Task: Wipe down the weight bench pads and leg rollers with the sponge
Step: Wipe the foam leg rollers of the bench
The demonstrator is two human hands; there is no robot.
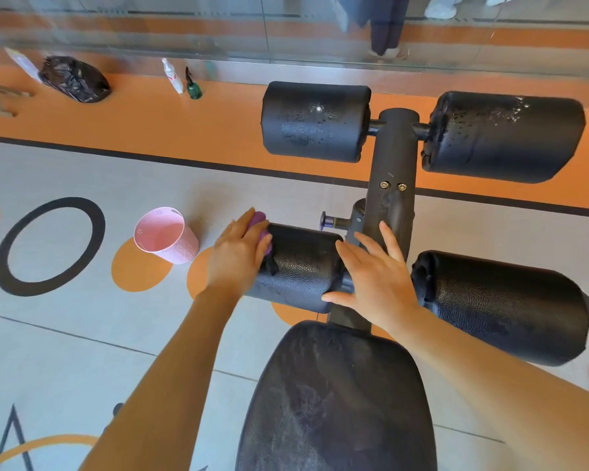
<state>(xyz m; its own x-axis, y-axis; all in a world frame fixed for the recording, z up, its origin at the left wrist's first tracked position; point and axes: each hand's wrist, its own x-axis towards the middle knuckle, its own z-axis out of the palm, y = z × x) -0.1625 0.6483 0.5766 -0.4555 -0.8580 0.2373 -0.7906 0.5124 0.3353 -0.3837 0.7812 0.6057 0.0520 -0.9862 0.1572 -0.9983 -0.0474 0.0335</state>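
Note:
A black weight bench fills the right half of the view, its seat pad (pixel 337 396) nearest me. Four black leg rollers hang off its post (pixel 393 158): near left (pixel 301 266), near right (pixel 504 307), far left (pixel 315 120), far right (pixel 504 136). Both far rollers carry wet drops. My left hand (pixel 237 253) holds a purple sponge (pixel 258 220) against the outer end of the near left roller. With fingers spread straight, my right hand (pixel 376 277) rests on that roller's inner end beside the post.
A pink bucket (pixel 165 236) stands on the floor left of the bench. Farther back along the mirrored wall are a black plastic bag (pixel 74 79), a white bottle (pixel 172 76) and a green spray bottle (pixel 193 86). A person's legs (pixel 385 25) show in the mirror.

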